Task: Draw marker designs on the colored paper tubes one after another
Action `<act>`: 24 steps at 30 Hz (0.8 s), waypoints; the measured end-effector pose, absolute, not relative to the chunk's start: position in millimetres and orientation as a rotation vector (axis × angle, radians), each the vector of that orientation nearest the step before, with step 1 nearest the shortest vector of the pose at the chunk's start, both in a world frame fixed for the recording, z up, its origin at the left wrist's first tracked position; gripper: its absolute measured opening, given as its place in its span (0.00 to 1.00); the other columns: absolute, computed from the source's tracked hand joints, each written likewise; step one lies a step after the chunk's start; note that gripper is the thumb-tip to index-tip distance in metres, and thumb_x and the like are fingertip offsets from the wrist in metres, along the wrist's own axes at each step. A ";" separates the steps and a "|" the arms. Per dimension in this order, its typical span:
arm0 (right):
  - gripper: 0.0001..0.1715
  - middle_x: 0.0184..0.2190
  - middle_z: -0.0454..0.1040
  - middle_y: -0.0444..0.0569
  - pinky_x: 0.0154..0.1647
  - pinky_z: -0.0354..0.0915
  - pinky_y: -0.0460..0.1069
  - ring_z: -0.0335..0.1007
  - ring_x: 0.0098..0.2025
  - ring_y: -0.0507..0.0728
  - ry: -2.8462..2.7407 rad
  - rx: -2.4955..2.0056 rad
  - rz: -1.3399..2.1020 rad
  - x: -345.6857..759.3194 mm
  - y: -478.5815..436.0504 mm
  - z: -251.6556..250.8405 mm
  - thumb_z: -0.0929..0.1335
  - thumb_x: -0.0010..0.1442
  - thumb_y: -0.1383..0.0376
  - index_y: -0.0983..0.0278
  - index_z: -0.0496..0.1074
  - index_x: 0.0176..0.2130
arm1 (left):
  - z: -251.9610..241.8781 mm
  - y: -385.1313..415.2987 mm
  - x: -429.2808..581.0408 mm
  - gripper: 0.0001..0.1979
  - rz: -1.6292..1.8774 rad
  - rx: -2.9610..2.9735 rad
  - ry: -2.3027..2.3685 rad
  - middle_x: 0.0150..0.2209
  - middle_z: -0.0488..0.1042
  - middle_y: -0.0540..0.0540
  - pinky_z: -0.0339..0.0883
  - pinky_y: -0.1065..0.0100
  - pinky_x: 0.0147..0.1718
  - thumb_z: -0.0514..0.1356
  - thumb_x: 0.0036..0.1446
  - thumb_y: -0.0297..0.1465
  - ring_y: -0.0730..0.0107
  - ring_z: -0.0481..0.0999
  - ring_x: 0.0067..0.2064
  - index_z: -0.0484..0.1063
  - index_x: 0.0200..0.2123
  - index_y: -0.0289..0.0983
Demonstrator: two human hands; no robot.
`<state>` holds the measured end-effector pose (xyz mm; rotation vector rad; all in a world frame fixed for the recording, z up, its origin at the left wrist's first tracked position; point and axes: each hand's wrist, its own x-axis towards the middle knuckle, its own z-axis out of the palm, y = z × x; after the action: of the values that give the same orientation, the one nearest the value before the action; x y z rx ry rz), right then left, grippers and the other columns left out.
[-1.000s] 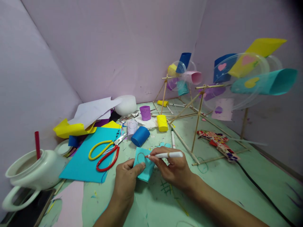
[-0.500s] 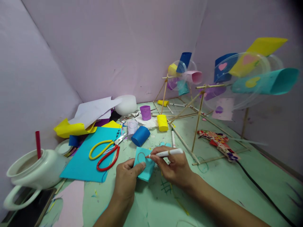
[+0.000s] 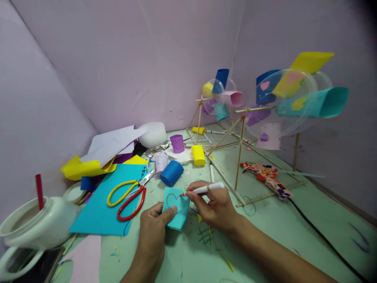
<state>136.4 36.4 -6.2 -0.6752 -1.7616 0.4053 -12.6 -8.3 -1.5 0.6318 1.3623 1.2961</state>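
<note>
My left hand (image 3: 154, 232) grips a folded turquoise paper piece (image 3: 180, 215) by its left side, thumb across the front. A partly drawn heart outline shows on that paper. In my right hand (image 3: 213, 206) is a white marker pen (image 3: 207, 188), its reddish tip touching the paper at the heart's upper middle. Just beyond lie a blue paper tube (image 3: 172, 173), a pale lilac tube (image 3: 161, 164) with a heart drawn on it, a yellow tube (image 3: 198, 155) and a purple tube (image 3: 177, 144). Scissors (image 3: 131, 198) with yellow and red handles rest on a turquoise sheet (image 3: 94, 212) to the left.
Two stick-framed wheels with coloured paper blades (image 3: 312, 104) stand at right and back. A flower-patterned glue gun (image 3: 266, 179) trails a black cord. At left are a white teapot-like pot (image 3: 50, 220), a phone (image 3: 35, 265) and stacked paper (image 3: 110, 145).
The pen has moved along the paper, and the heart outline has grown from one curve to a larger shape. The whole view has shifted slightly.
</note>
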 end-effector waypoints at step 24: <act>0.03 0.26 0.76 0.47 0.30 0.69 0.44 0.73 0.27 0.51 -1.785 -0.652 0.393 137.8 36.6 -6.7 0.67 0.57 0.72 0.64 0.70 0.33 | -0.4 -7.0 -13.5 0.15 1.366 0.548 1.377 0.21 0.76 0.46 0.67 0.65 0.30 0.71 0.30 0.32 0.68 0.71 0.25 0.79 0.26 0.31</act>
<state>137.8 36.6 -6.7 -0.6518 -1.7849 0.3929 -13.5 -7.0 -0.4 0.5477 1.3769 1.3662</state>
